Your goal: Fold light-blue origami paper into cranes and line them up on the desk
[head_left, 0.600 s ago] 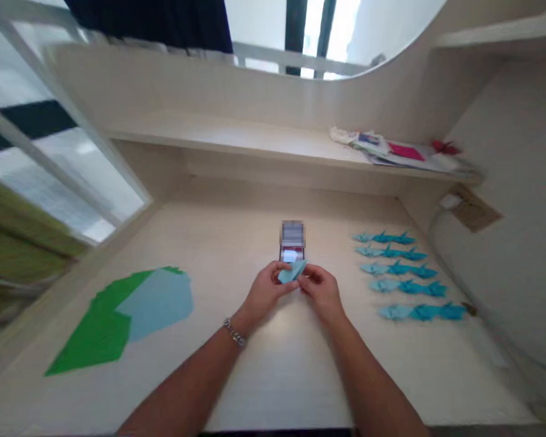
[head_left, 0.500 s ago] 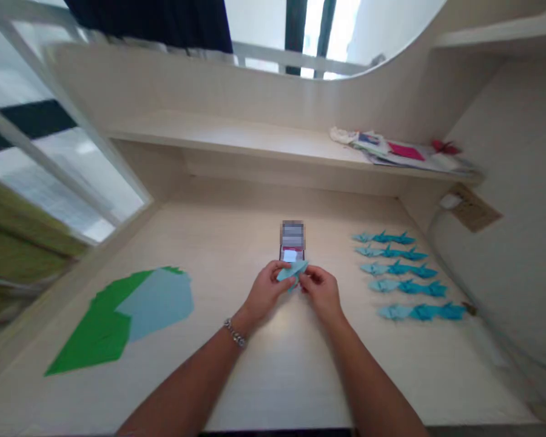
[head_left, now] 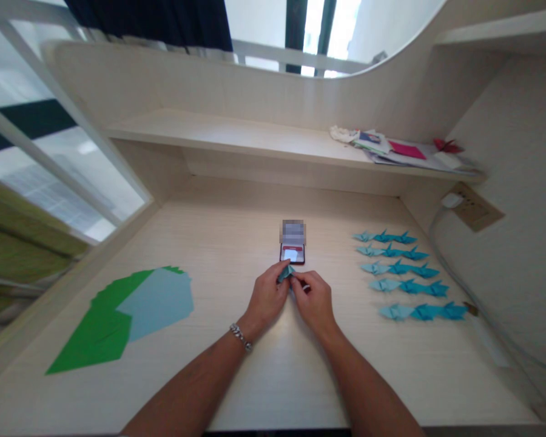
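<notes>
A small light-blue folded paper (head_left: pixel 286 274) is pinched between my two hands, just in front of a phone (head_left: pixel 293 254) on the desk. My left hand (head_left: pixel 267 294) is closed around its left side and hides part of it. With thumb and fingertips together, my right hand (head_left: pixel 315 301) grips its right edge. To the right, folded blue paper cranes (head_left: pixel 407 286) lie in several rows, pale ones at the left of each row and deeper blue ones at the right.
Fanned sheets of green paper (head_left: pixel 95 331) and light-blue paper (head_left: pixel 161 303) lie on the desk at left. Papers and a pink card (head_left: pixel 407 150) rest on the shelf (head_left: pixel 236 136) above. A plugged-in cable (head_left: pixel 432 227) runs down the right wall from a socket (head_left: pixel 475 207).
The folded paper has turned and shows less of its surface, more enclosed by my left hand. My hands have drawn closer together, leaving more of the phone visible.
</notes>
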Tool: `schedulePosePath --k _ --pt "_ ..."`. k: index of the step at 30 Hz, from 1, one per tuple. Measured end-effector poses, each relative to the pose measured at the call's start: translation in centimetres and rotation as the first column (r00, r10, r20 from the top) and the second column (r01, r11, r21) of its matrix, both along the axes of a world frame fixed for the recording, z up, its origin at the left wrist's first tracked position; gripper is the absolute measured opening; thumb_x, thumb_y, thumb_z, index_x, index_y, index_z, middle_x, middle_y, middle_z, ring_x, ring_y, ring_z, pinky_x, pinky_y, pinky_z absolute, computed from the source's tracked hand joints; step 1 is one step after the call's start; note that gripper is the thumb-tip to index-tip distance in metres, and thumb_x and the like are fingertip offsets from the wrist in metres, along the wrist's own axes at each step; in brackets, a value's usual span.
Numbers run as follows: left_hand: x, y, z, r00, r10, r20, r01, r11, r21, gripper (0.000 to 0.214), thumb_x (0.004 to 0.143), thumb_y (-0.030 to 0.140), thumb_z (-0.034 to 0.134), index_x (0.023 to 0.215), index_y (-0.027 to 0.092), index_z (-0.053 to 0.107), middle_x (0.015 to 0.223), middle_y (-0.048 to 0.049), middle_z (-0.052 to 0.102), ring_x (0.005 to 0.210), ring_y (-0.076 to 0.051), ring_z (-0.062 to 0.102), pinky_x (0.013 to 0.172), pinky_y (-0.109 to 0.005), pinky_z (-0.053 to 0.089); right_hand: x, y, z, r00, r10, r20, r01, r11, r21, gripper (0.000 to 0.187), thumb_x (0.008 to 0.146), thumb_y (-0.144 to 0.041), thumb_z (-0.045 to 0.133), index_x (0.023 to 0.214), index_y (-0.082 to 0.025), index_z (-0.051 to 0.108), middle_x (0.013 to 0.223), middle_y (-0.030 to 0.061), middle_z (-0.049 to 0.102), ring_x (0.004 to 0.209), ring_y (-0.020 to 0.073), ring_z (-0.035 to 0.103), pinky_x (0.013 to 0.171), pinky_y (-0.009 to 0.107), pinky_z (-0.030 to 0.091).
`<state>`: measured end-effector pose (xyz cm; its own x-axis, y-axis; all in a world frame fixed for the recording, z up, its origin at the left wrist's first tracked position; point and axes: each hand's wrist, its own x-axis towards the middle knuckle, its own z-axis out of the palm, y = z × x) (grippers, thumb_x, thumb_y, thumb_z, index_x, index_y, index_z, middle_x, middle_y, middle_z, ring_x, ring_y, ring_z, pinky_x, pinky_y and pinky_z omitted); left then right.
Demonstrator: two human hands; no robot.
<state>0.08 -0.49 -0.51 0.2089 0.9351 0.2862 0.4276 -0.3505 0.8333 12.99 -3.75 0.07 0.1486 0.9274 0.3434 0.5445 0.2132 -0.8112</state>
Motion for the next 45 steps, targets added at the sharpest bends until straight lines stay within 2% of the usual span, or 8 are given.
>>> schedulePosePath --k 3,9,15,21,26,34,41,45 --pt "0.0 -0.2 0.2 0.999 0.041 -0.003 -0.041 0.999 -0.01 0.04 0.081 0.017 0.053 0.12 0.021 0.053 0.114 -0.0078 0.064 0.095 -0.02 0.063 0.083 -0.032 0.049 0.0 0.0 0.0 0.999 -0.032 -0.02 0.032 0.999 -0.005 0.017 0.082 -0.023 0.053 0.09 -0.02 0.069 0.081 0.0038 0.066 0.072 0.0156 0.06 0.067 0.026 0.047" --pt "0.0 -0.3 0.6 0.999 0.013 -0.03 -0.012 0.999 0.03 0.013 0.083 0.02 0.052 0.094 0.02 0.06 0.104 -0.006 0.066 0.088 -0.018 0.064 0.076 -0.028 0.049 0.0 0.1 0.1 0.996 -0.084 0.018 0.085 0.996 -0.031 0.016 0.081 -0.023 0.053 0.084 -0.02 0.068 0.077 0.0025 0.066 0.069 0.0156 0.06 0.067 0.027 0.046" --pt "0.0 -0.3 0.6 0.998 0.058 -0.035 -0.058 0.998 0.009 0.016 0.082 0.017 0.05 0.096 0.02 0.057 0.102 -0.0051 0.067 0.073 -0.015 0.062 0.067 -0.026 0.048 0.2 0.3 0.1 0.984 -0.164 0.065 0.167 0.985 -0.042 0.014 0.076 -0.019 0.054 0.084 -0.02 0.066 0.082 0.0025 0.065 0.071 0.0155 0.06 0.071 0.027 0.046" --pt "0.0 -0.1 0.6 0.999 0.039 -0.028 -0.04 0.999 -0.033 0.027 0.081 0.018 0.05 0.107 0.02 0.057 0.095 -0.0051 0.068 0.08 -0.017 0.064 0.07 -0.027 0.049 0.0 0.2 -0.1 0.994 -0.084 0.072 0.088 0.995 -0.043 0.017 0.078 -0.019 0.052 0.089 -0.021 0.065 0.082 0.0019 0.066 0.071 0.0149 0.061 0.071 0.027 0.047" --pt "-0.2 0.2 0.5 0.997 0.068 -0.043 -0.069 0.997 -0.022 0.024 0.081 0.02 0.052 0.103 0.021 0.06 0.094 -0.0043 0.069 0.084 -0.018 0.064 0.075 -0.029 0.049 -0.3 0.0 0.1 0.995 -0.031 0.099 0.033 0.999 -0.017 0.015 0.079 -0.021 0.053 0.085 -0.02 0.066 0.08 0.0033 0.065 0.073 0.0158 0.06 0.067 0.026 0.047" --pt "-0.4 0.1 0.6 0.995 0.098 -0.016 -0.098 0.995 0.004 0.026 0.076 0.013 0.053 0.099 0.02 0.063 0.092 -0.0033 0.069 0.084 -0.018 0.063 0.076 -0.03 0.048 -0.5 -0.1 0.2 0.996 -0.071 0.06 0.071 0.997 -0.008 0.018 0.078 -0.018 0.052 0.087 -0.019 0.068 0.08 0.0046 0.066 0.069 0.0158 0.06 0.068 0.028 0.048" --pt "-0.4 0.7 0.2 0.992 0.079 0.096 -0.071 0.994 -0.084 0.023 0.077 0.02 0.055 0.097 0.018 0.067 0.09 -0.0037 0.07 0.08 -0.017 0.063 0.073 -0.028 0.049 -0.1 0.3 0.1 0.985 -0.01 -0.175 -0.003 0.997 -0.073 0.02 0.078 -0.028 0.058 0.092 -0.019 0.068 0.088 0.0059 0.067 0.074 0.0166 0.061 0.063 0.027 0.049" --pt "-0.5 1.1 0.0 0.986 0.097 0.134 -0.075 0.984 -0.16 0.023 0.077 0.03 0.058 0.094 0.017 0.07 0.088 -0.0055 0.071 0.079 -0.019 0.063 0.074 -0.031 0.048 0.3 1.0 -0.8 0.883 0.021 -0.469 -0.136 0.967 -0.214 0.031 0.08 -0.042 0.054 0.091 -0.017 0.068 0.083 0.0065 0.068 0.072 0.0175 0.062 0.054 0.025 0.049"
